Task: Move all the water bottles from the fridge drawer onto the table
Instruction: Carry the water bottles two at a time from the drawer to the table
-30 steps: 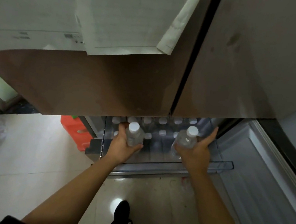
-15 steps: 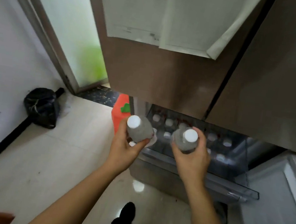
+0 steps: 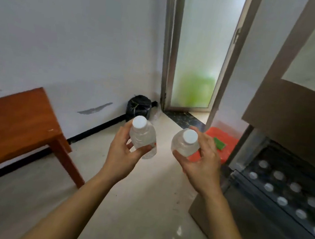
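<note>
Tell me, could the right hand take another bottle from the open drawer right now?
Probably not. The right hand already holds a bottle, so it's full. The drawer itself lies open beside it, with nothing covering the capped bottles inside.

A reddish-brown wooden table [image 3: 9, 117] stands on the pale, glossy tiled floor [image 3: 129, 207], set against the white wall, with one leg [image 3: 68, 163] in view. A tied black bag [image 3: 139, 106] sits on the floor in the corner by the door. An orange container [image 3: 224, 141] rests on the floor beside the fridge. The open fridge drawer [image 3: 254, 193] holds upright white-capped water bottles [image 3: 282, 201] in rows.
</note>
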`<state>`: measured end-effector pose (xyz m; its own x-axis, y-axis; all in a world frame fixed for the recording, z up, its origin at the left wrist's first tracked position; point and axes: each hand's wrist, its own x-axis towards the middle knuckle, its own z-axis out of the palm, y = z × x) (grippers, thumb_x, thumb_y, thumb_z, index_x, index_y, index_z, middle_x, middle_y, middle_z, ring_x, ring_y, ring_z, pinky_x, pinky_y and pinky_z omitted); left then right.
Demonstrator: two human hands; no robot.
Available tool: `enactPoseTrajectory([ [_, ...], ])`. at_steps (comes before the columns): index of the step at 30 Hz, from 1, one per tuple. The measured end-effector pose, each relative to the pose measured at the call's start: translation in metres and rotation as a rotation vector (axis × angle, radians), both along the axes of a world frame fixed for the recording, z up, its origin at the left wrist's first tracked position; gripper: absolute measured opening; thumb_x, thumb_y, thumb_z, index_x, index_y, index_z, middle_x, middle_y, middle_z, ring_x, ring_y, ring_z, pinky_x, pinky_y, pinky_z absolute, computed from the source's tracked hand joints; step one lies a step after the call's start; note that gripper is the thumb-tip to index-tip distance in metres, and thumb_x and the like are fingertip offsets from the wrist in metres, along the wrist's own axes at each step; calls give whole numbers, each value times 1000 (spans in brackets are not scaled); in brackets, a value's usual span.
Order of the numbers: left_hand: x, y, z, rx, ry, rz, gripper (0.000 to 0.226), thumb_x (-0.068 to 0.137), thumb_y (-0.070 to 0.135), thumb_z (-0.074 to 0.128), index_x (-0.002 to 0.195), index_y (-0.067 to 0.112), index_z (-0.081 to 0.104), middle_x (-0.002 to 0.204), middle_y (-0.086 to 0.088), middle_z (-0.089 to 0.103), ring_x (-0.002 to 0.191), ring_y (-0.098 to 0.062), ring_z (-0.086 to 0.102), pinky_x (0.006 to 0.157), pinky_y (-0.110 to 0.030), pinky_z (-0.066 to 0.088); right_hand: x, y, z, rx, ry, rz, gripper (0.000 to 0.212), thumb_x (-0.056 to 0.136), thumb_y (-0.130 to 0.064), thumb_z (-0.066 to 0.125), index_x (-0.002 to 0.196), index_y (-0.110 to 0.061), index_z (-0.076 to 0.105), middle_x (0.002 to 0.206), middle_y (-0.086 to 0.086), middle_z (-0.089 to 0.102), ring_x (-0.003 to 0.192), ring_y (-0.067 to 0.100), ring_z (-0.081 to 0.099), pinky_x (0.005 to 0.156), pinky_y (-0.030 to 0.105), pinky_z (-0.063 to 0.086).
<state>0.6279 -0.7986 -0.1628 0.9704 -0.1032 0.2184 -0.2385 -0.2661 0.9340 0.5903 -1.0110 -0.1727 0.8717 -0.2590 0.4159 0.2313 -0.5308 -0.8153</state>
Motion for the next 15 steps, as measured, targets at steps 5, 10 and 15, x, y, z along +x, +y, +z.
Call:
enactPoseTrajectory([
  [5,-17,174,8,-1,-29,160,74,78,21,84,128,53,41,129,27,50,115,17,49,86,-8,42,25,174,6,-83,0,252,74,69,-18,89,132,-37,54,119,-11,55,109,-7,46,92,-1,29],
  [10,-42,356,7,67,-26,319,77,76,18,85,138,40,45,134,13,55,124,-7,53,103,-35,49,48,354,10,-123,11,486,72,71,-24,88,132,-38,54,122,-25,54,110,-19,44,92,-1,31],
  [15,-59,477,8,136,-57,496,79,75,20,85,126,62,42,131,16,54,125,-12,51,105,-45,47,66,491,16,-167,28,675,70,75,-40,84,134,-45,48,129,-33,53,119,-8,50,99,23,46],
])
